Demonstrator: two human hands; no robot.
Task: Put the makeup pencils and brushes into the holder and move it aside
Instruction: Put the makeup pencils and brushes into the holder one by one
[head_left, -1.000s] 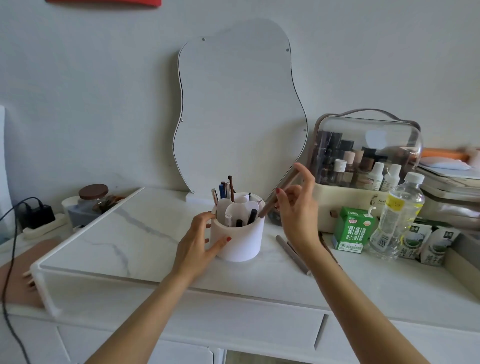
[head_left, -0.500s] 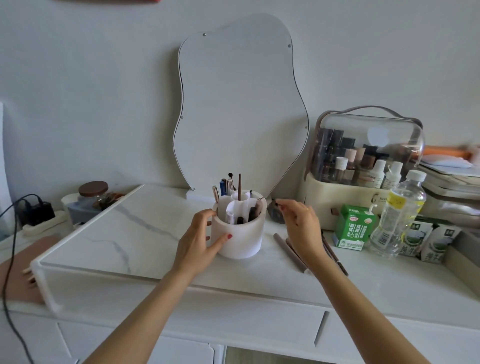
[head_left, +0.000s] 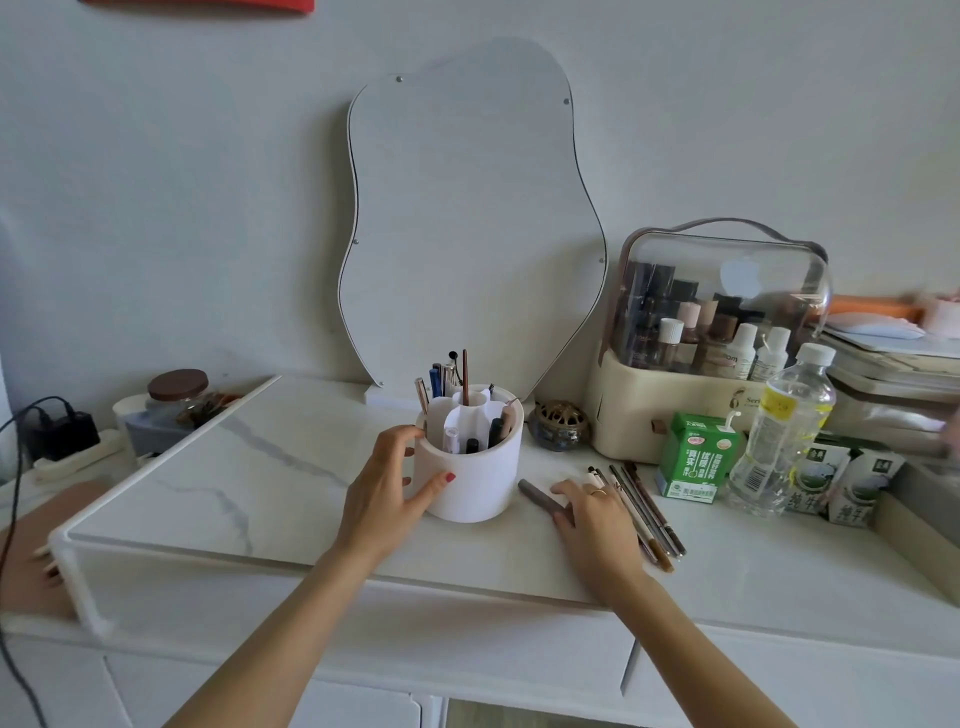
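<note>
- A round white plastic holder (head_left: 470, 480) carries blue, black, brown and silver-toned pencils and brushes (head_left: 451, 376).
- The white marble-look tabletop (head_left: 218, 467) is crossed by grey veins.
- The left hand (head_left: 382, 491) shows a red-painted thumbnail; the right hand (head_left: 597, 514) wears a gold-coloured ring.
- A grey-brown makeup pencil (head_left: 540, 496) and a row of dark brown and black slim pencils (head_left: 641, 506) lie on white.
- A green juice carton (head_left: 696, 457) bears red and white print.
- The clear plastic bottle (head_left: 779, 434) has a yellow label and white cap.
- A brass-coloured openwork pot (head_left: 558, 423) shows dark patches.
</note>
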